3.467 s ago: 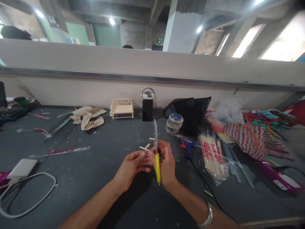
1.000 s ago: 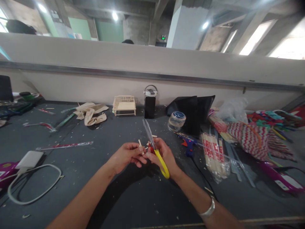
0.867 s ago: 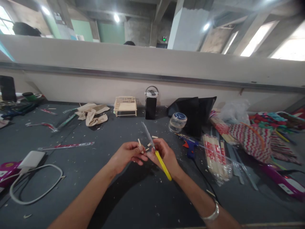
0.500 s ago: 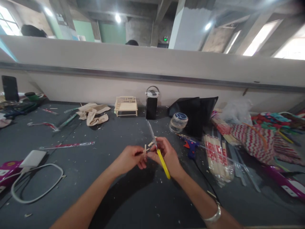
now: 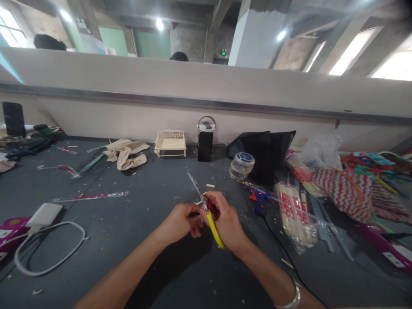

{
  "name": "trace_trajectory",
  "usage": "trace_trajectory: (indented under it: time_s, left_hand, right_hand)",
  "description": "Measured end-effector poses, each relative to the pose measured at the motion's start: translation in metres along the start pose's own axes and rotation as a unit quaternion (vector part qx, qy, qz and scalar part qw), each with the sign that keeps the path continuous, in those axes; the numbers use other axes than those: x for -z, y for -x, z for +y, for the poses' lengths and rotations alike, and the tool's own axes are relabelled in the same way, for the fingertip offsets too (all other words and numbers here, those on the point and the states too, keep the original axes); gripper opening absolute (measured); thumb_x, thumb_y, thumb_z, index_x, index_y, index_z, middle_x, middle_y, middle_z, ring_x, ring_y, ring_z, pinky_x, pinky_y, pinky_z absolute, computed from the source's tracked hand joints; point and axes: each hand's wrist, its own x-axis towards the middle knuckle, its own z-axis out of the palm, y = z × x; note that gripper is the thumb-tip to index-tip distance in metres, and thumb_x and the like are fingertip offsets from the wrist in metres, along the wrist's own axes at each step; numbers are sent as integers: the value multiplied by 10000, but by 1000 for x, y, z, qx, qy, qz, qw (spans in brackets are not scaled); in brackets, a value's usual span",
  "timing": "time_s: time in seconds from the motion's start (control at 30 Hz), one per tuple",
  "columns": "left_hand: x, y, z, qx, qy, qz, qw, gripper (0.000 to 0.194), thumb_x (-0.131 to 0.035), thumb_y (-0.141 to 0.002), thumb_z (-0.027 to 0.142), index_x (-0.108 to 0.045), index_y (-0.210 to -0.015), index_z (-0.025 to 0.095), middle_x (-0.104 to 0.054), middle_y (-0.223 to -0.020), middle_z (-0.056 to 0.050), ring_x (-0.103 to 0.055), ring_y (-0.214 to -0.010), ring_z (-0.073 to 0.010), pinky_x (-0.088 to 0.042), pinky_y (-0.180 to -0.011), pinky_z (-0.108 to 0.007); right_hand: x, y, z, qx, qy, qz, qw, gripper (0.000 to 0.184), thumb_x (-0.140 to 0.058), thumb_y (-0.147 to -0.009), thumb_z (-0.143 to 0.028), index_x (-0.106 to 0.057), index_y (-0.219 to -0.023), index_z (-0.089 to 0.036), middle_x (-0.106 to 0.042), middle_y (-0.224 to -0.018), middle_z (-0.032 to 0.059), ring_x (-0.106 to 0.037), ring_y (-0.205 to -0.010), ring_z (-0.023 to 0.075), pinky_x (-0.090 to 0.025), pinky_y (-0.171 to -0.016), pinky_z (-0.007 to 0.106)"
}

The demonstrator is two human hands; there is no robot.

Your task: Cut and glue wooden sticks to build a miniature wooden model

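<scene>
Sitting in right fingers [image 5: 217, 198], yellow-handled scissors [image 5: 213, 226], left fingers [image 5: 195, 230] near.

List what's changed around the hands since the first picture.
The scissors in the right hand have swung to point further left. The small stick earlier visible at the left hand no longer shows; whether it is still held is hidden. The right hand keeps hold of the scissors; the miniature bench, jar and glue gun stayed put.

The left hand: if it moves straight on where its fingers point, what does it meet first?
The left hand would probably meet the right hand, holding the scissors; they look very close, but depth is unclear.
</scene>
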Motion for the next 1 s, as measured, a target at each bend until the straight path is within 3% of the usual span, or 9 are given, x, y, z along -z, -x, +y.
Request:
trace_trajectory:
  time_s: [0.23, 0.4, 0.5, 0.6, 0.73, 0.87, 1.0]
  left_hand:
    - [3, -1, 2, -22, 15, 8, 1000, 302, -589, -765, 441, -581, -728, 141, -546, -544, 37, -520, -449, -77, -435, -464, -206]
    - [-1, -1, 0, -19, -26, 42, 999, 314, -532, -794, 458, -544, -697, 160, -463, -461, 71, -464, -364, -72, -371, -372, -186]
    - [4, 0, 4, -20, -20, 93, 995, 315, -522, -799, 443, -538, -670, 157, -471, -466, 62, -477, -353, -78, -362, -348, -183]
    - [13, 1, 11, -55, 46, 146, 987, 284, -567, -774, 429, -577, -767, 145, -583, -639, 17, -567, -439, -97, -424, -385, -200]
    - [20, 0, 15, -90, 80, 202, 972, 292, -603, -759, 411, -609, -874, 143, -643, -741, -22, -634, -556, -132, -497, -474, -232]
    - [21, -1, 15, -121, 10, 231, 965, 249, -582, -774, 390, -625, -828, 151, -617, -652, 4, -602, -505, -114, -488, -491, -225]
    - [22, 2, 18, -137, -106, 221, 960, 220, -519, -828, 344, -616, -751, 162, -583, -599, 25, -559, -473, -90, -442, -488, -192]
  right_hand:
    - [3, -5, -3, -37, -113, 61, 991, 316, -606, -764, -239, -455, -1041, -222, -614, -750, -27, -610, -622, 128, -500, -563, 227]
    - [1, -9, 3, -53, -135, 58, 988, 344, -630, -761, -299, -449, -1044, -225, -610, -753, -31, -571, -540, 110, -494, -523, 229]
    - [6, -11, 6, -39, -103, 48, 993, 329, -628, -774, -313, -460, -1044, -226, -607, -767, -25, -598, -619, 125, -498, -584, 239]
    - [14, -14, 9, -6, -34, 36, 999, 323, -593, -812, -337, -457, -1082, -223, -593, -822, -6, -590, -701, 137, -489, -651, 257]
    - [20, -16, 10, 15, 40, -24, 999, 378, -581, -827, -380, -475, -1151, -216, -582, -924, 30, -565, -787, 156, -472, -715, 280]
    - [17, -13, 8, 15, 68, -75, 995, 399, -631, -798, -368, -505, -1147, -222, -600, -944, 34, -566, -821, 168, -458, -764, 304]
    - [15, -10, 5, 10, 97, -87, 991, 391, -662, -776, -333, -530, -1129, -231, -611, -947, 34, -564, -838, 178, -447, -777, 319]
